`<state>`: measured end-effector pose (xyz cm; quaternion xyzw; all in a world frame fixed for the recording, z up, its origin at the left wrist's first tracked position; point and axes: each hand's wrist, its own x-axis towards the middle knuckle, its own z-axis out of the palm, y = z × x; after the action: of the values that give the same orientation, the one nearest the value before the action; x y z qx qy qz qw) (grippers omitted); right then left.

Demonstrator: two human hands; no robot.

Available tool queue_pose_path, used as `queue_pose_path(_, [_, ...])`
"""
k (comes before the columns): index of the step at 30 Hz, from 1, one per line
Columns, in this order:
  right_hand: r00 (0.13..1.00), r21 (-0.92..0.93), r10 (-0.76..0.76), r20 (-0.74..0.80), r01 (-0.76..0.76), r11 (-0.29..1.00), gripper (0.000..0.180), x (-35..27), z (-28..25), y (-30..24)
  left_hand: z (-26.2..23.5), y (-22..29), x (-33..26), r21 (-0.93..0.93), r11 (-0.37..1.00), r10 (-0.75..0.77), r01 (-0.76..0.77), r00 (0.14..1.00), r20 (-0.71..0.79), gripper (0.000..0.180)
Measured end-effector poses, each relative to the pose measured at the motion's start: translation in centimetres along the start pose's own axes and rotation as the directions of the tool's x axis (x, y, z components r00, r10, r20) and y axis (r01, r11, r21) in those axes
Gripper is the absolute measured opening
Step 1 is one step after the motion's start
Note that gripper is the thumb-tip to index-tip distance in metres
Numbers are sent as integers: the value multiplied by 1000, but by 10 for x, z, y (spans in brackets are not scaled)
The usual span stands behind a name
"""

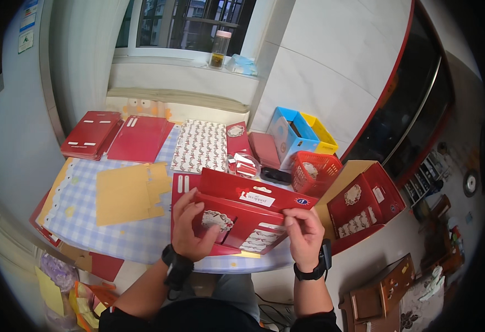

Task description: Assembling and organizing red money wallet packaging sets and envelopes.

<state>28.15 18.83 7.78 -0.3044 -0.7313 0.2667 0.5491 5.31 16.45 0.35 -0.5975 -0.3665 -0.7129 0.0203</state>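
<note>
I hold a red cardboard package (240,214) upright over the near edge of the table. Its top flap bears a white label and a hanging hole; the front shows a round lace-pattern print and a patterned white panel. My left hand (191,229) grips its left end, thumb across the front and fingers along the edge. At the upper right corner, my right hand (304,235) pinches the board between thumb and fingers. Flat red card sheets (182,185) lie behind and below the package, partly hidden by it.
Red card stacks (90,135) sit back left, near brown cardboard (123,193). Patterned white sheets (199,145) lie at the back middle. A red basket (331,169), a blue bin (295,141) and a yellow bin stand right. An open carton (323,207) holding red packages adjoins the table's right side.
</note>
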Motion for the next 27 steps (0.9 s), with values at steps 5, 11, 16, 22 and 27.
queue_pose_path(5, [982, -167, -71, 174, 101, 981, 22, 3, -14, -4, -22, 13, 41, 57, 997, 33, -52, 957, 290, 37])
queue_pose_path(11, [952, -194, -136, 275, 194, 962, 28, 5, -27, -3, -36, 13, 57, -12, 996, -73, 85, 906, 417, 23])
queue_pose_path(16, [934, -228, -152, 324, 233, 945, 27, 12, -29, -8, -39, 6, 55, 8, 995, -88, 94, 886, 456, 21])
queue_pose_path(22, [923, -316, -130, 363, 253, 914, 58, 12, -43, -9, -20, 2, 45, -72, 966, -217, 249, 929, 300, 13])
queue_pose_path(27, [971, 25, 16, 238, -23, 999, 86, 17, -39, -41, -24, 19, 46, -408, 818, -364, 405, 914, 177, 28])
